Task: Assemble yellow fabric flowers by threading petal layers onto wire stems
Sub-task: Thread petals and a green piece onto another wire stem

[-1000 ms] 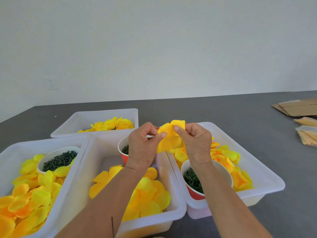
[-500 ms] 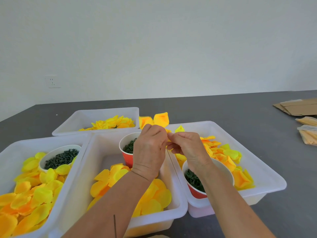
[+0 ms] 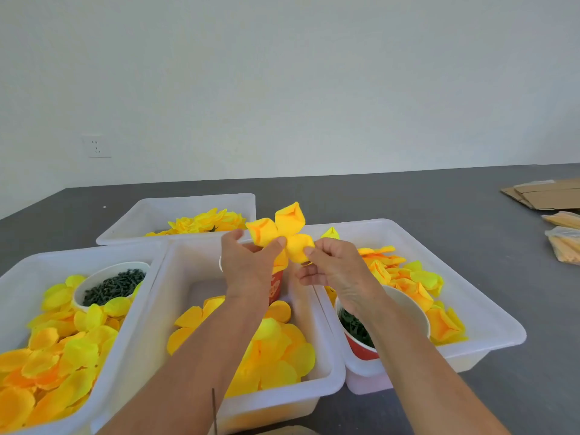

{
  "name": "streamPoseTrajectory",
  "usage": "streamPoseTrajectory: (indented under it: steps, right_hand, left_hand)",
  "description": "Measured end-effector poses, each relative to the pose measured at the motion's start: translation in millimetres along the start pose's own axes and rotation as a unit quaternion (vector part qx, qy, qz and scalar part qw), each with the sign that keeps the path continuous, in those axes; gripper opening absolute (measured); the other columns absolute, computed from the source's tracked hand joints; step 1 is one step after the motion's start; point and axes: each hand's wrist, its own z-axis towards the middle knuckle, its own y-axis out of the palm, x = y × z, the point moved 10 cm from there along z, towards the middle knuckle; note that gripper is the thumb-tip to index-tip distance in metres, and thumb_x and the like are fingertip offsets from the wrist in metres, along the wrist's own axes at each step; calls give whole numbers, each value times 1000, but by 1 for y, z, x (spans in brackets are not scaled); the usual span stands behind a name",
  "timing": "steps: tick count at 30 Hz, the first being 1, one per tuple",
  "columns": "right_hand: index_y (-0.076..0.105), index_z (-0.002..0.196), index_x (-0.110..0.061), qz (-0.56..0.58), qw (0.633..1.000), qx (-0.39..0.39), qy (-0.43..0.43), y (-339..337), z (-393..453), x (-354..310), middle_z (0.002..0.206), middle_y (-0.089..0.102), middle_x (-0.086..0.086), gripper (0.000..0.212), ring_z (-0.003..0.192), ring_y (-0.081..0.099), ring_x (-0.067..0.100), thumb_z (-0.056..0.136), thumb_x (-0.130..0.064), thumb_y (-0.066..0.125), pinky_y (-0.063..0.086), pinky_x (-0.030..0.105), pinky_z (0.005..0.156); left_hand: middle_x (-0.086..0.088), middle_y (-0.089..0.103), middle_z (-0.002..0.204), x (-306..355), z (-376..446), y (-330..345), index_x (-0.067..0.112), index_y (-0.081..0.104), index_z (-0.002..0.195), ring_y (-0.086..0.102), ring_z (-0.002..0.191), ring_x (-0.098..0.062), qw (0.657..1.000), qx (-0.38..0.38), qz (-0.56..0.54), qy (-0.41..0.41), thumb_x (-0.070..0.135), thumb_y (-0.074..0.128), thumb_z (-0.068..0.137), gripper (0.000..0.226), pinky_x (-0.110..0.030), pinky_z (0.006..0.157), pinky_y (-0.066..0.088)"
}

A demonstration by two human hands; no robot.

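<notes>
Both of your hands meet above the middle bin in the head view, and between them a petal layer (image 3: 284, 235) has opened out: your left hand (image 3: 248, 268) pinches it at the centre with thumb and forefinger, while your right hand (image 3: 332, 271) pinches the lobe nearest you, its lower fingers loosely curled below. Half a second ago your fingers were bunched tight together over the piece with only two lobe tips showing above them; a second ago it was a folded scrap held higher between you. Now the lobes stand spread like a small cross, lifted clear over the red cup (image 3: 276, 285) in the middle bin (image 3: 329, 368). You have, I judge, unfolded the layer to find its centre hole, so threading comes next. Whether a wire stem is already through it you cannot tell from here; a thin dark line shows low by your left forearm, but what it is stays unclear. Loose petals (image 3: 276, 353) lie in the middle bin beneath your arms, more in the bins left and right, and what look like finished flowers (image 3: 207, 221) sit in the far bin (image 3: 157, 208) on the tabletop (image 3: 408, 196). Your view has dropped slightly too.
</notes>
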Motion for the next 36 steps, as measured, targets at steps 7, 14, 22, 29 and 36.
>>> streamPoseTrajectory:
  steps: [7,14,22,29,36]
  right_hand:
    - [60,79,-6,-15,998,54,-5,-8,0,7,64,54,6,14,56,51,13,82,-16,70,47,24,55]
    - [65,78,10,-62,984,158,-44,-33,-1,-1,74,66,25,29,62,59,24,78,-18,73,54,39,61]
    - [72,81,-6,192,981,-38,-9,4,2,0,73,71,6,14,66,67,15,85,-13,61,54,23,58]
    - [70,82,-10,-20,1000,-11,-18,-1,2,4,76,67,5,15,70,63,12,91,-12,59,53,22,61]
    - [70,88,1,-130,977,90,-145,-13,-4,-21,80,69,15,10,75,65,19,82,-7,69,54,34,74]
  left_hand:
    - [-8,70,72,-5,-6,22,15,70,71,65,69,-27,991,-118,-68,-12,4,76,74,12,-38,70,55]
    - [-17,69,75,3,-17,34,0,67,80,61,70,-24,988,-151,-38,9,18,59,91,22,-40,71,54]
    - [-7,69,77,-18,-17,42,7,61,91,66,63,-16,929,-200,-240,-197,11,51,94,11,-27,51,55]
    - [0,67,78,5,2,13,19,70,88,61,69,-12,992,-103,-65,23,11,74,77,14,-23,62,52]
    - [15,63,66,26,-8,21,26,67,69,56,63,2,978,-117,55,161,12,66,84,21,-11,62,44]
